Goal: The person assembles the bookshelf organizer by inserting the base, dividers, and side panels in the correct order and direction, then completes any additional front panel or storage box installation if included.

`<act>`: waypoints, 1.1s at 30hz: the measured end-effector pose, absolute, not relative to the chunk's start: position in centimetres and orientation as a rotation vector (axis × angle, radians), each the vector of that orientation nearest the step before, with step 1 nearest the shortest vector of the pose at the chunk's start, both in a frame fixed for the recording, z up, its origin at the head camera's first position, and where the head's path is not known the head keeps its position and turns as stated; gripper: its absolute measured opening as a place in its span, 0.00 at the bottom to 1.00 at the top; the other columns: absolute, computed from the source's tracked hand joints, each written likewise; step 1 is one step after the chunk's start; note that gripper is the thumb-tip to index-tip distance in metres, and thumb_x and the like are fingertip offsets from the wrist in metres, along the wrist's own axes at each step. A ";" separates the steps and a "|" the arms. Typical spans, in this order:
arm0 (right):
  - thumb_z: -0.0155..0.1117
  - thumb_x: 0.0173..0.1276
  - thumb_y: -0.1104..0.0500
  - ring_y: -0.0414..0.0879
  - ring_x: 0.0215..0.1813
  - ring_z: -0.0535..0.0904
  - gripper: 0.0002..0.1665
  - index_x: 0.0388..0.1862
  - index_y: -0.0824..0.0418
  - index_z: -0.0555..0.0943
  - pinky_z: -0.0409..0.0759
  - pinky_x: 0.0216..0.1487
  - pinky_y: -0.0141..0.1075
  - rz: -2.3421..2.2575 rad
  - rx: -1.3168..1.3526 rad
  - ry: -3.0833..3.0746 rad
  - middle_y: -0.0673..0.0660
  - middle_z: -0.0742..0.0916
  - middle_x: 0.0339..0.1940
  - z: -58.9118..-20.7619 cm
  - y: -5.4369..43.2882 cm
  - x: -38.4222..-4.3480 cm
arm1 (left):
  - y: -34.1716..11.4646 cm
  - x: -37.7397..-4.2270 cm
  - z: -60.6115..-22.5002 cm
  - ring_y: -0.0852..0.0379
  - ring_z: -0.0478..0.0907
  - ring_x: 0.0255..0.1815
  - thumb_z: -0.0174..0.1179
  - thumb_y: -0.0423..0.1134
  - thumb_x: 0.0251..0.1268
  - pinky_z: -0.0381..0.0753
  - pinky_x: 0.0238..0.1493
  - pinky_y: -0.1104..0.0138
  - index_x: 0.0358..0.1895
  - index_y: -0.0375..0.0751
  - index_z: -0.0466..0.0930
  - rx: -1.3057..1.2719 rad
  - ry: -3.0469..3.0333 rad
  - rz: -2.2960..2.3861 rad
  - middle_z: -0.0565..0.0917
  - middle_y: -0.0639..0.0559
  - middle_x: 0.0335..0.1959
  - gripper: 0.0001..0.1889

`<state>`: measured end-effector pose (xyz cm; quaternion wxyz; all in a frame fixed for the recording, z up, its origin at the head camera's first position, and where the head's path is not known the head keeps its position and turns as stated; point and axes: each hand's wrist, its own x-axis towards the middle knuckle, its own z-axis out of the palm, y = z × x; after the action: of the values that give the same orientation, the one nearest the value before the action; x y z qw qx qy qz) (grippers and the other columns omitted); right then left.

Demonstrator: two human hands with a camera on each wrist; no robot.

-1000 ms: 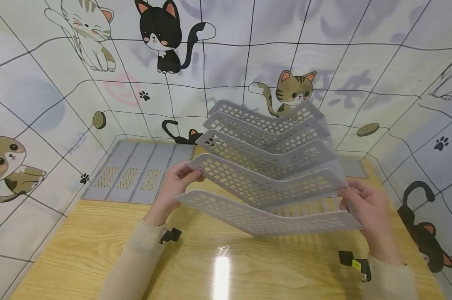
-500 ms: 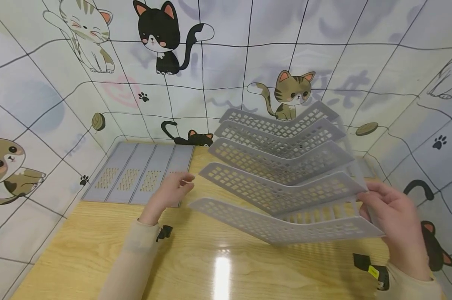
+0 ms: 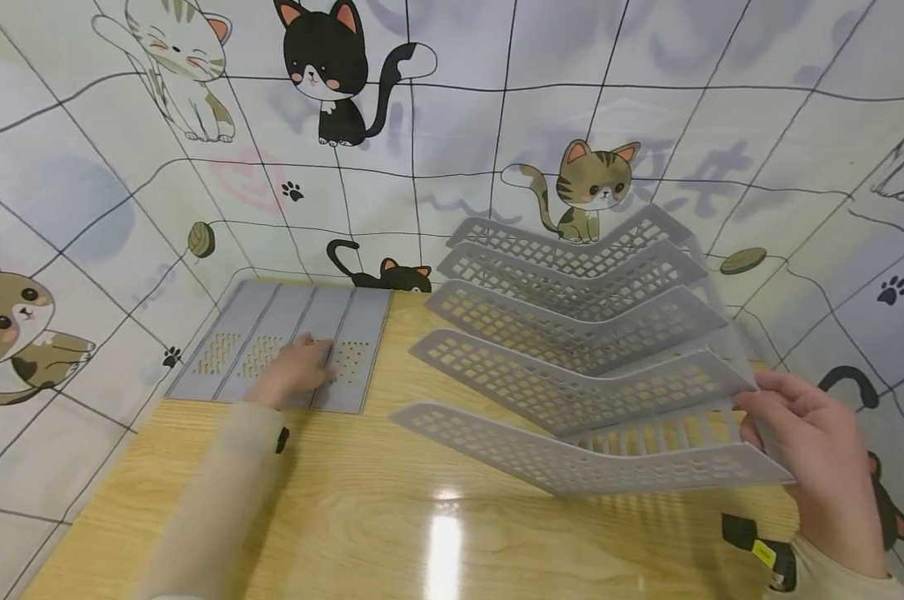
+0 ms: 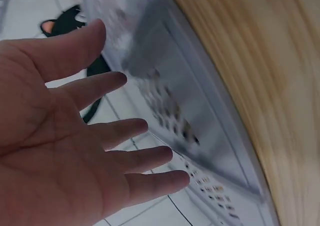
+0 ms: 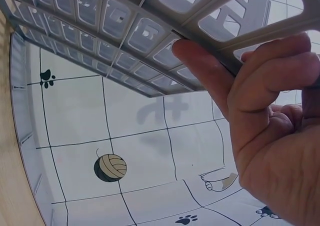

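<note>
A grey plastic rack (image 3: 597,385) with several lattice-holed, V-shaped tiers tilts over the right half of the table in the head view. At its right side my right hand (image 3: 815,442) grips the frame between thumb and curled fingers. The right wrist view has the rack's latticework (image 5: 122,56) above that hand. On the left, my left hand (image 3: 297,367) is over a flat grey panel (image 3: 347,312) with seams and patches of small holes. Its fingers are spread and hold nothing in the left wrist view; whether they touch the panel (image 4: 200,96) I cannot tell.
The wooden table (image 3: 377,517) lies beneath everything, with a glare spot near its front. A cloth backdrop (image 3: 466,125) printed with cats and grid lines rises close behind and at both sides. More flat grey pieces (image 5: 27,136) show at lower left in the right wrist view.
My left hand has let go of the rack and moved left over the flat panel. My right hand has carried the rack to the right.
</note>
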<state>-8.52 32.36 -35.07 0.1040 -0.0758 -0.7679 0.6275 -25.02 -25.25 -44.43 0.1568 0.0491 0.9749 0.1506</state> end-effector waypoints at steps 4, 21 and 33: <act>0.57 0.79 0.65 0.44 0.12 0.71 0.15 0.45 0.45 0.85 0.65 0.08 0.40 1.837 -0.216 -2.266 0.50 0.83 0.17 -35.0 32.4 -8.6 | -26.6 -25.8 -44.3 0.17 0.48 0.76 0.59 0.43 0.77 0.53 0.72 0.28 0.80 0.30 0.55 0.157 2.742 0.350 0.47 0.20 0.79 0.37; 0.58 0.79 0.63 0.45 0.12 0.71 0.14 0.44 0.43 0.84 0.66 0.10 0.39 1.772 -0.279 -2.324 0.49 0.80 0.14 -34.3 31.9 -8.3 | -21.4 -24.8 -44.1 0.21 0.62 0.72 0.55 0.49 0.79 0.65 0.70 0.32 0.78 0.31 0.61 0.252 2.711 0.117 0.58 0.17 0.74 0.34; 0.54 0.81 0.53 0.50 0.19 0.73 0.18 0.59 0.62 0.79 0.69 0.22 0.41 1.263 -0.184 -2.730 0.54 0.80 0.18 -30.0 28.8 -9.8 | -16.5 -23.1 -43.5 0.46 0.83 0.33 0.51 0.40 0.79 0.83 0.43 0.58 0.65 0.25 0.72 0.267 2.546 0.466 0.82 0.33 0.48 0.23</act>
<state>-9.81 28.80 -29.97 0.0640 -0.0610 -0.9041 0.4182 -23.09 -16.45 -43.53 0.2664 0.0990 0.9431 0.1727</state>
